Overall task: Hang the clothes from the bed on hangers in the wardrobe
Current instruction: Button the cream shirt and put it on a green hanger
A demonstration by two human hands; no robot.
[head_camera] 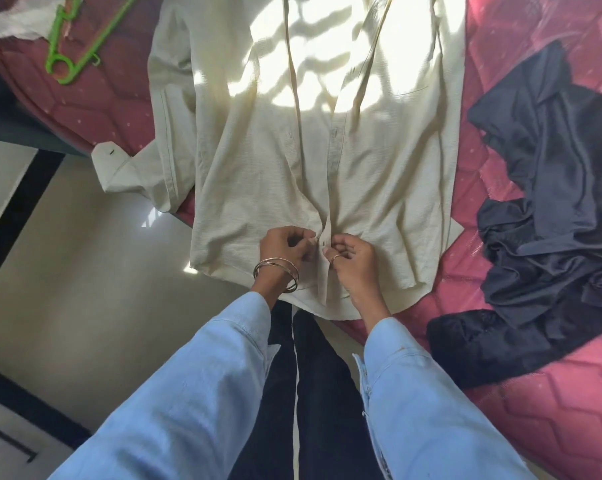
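Observation:
A cream long-sleeved shirt (258,150) lies front-up across the pink quilted mattress (552,427), its hem hanging over the near edge. My left hand (285,245) pinches the left side of the button placket near the hem. My right hand (351,261) pinches the right side of the placket, close beside a button. The two hands almost touch. Higher up, the shirt front lies open. A green plastic hanger (81,39) rests on the mattress at the far left.
Dark navy and black clothes (549,209) lie heaped on the mattress to the right. A white cloth (12,24) sits at the top left corner. Pale floor tiles (85,278) with a dark strip spread to the left of my legs.

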